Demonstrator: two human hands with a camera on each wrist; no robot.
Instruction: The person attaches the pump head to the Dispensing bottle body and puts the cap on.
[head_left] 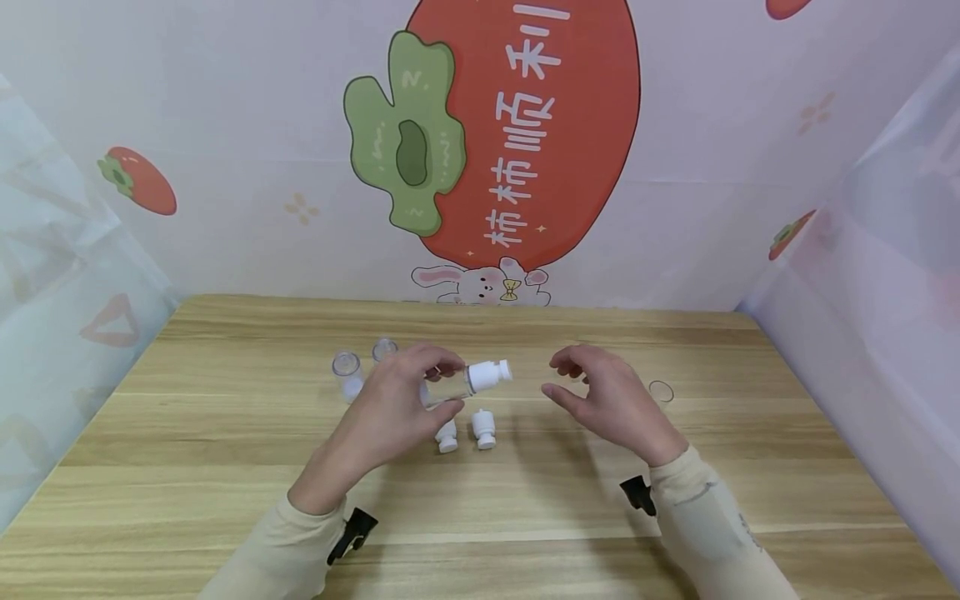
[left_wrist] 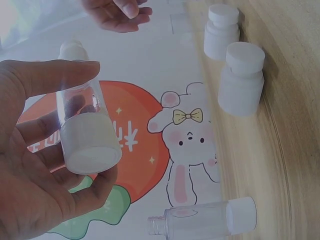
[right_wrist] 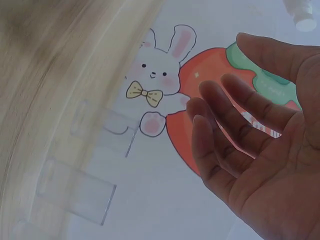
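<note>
My left hand [head_left: 401, 404] grips a clear bottle [left_wrist: 91, 142] with a white base, its fingers and thumb wrapped round the body. The bottle is tilted above the table, and its white pump top [head_left: 487, 377] points right. My right hand [head_left: 615, 404] hovers to the right of the pump top, apart from it, with loosely bent fingers and nothing in them. Below the held bottle, two white pump heads [head_left: 484, 429] stand on the table. Two clear bottles [head_left: 348, 375] stand beyond the left hand, and the left wrist view shows one clear bottle [left_wrist: 200, 220] with its threaded neck.
Several clear caps [right_wrist: 77, 192] stand on the wooden table [head_left: 712, 517] near the right hand. In the head view, one shows only as a thin rim [head_left: 661, 391] behind the right wrist. A printed white sheet [head_left: 262, 233] rises along the table's back edge and both sides.
</note>
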